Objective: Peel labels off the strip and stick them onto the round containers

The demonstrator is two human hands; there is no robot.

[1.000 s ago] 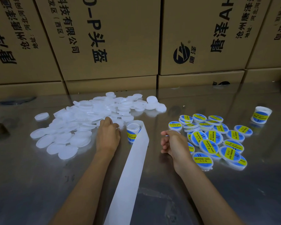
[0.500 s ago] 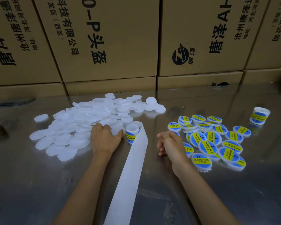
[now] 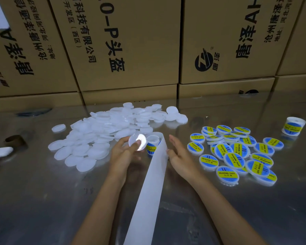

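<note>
The bare strip [image 3: 148, 200] runs from the bottom edge up the tabletop [image 3: 34, 200] between the two forearms to a small label roll [image 3: 153, 145], where blue-and-yellow labels still show on the coil. The left hand [image 3: 125, 152] grips one blank lid-like container [image 3: 137, 142], fingers curled round its rim, raised just beside the roll. The right hand [image 3: 179, 154] is wide, fingers straight, its edge touching the strip's right side; it holds nothing, and no peeled label shows on it.

To the right lie the labelled containers [image 3: 237, 156], roughly two dozen in a loose overlapping cluster. To the left and further back lies the blank pile [image 3: 102, 135], clearly larger, with one stray blank [image 3: 58, 128] apart at its left. A second label roll [image 3: 293, 128] stands far right. Cardboard boxes [image 3: 131, 50] wall off the back.

My judgement: well under half is done. The current step is a fresh blank in hand awaiting its label; peeling one from the roll seems due next, with the large pile still to go.
</note>
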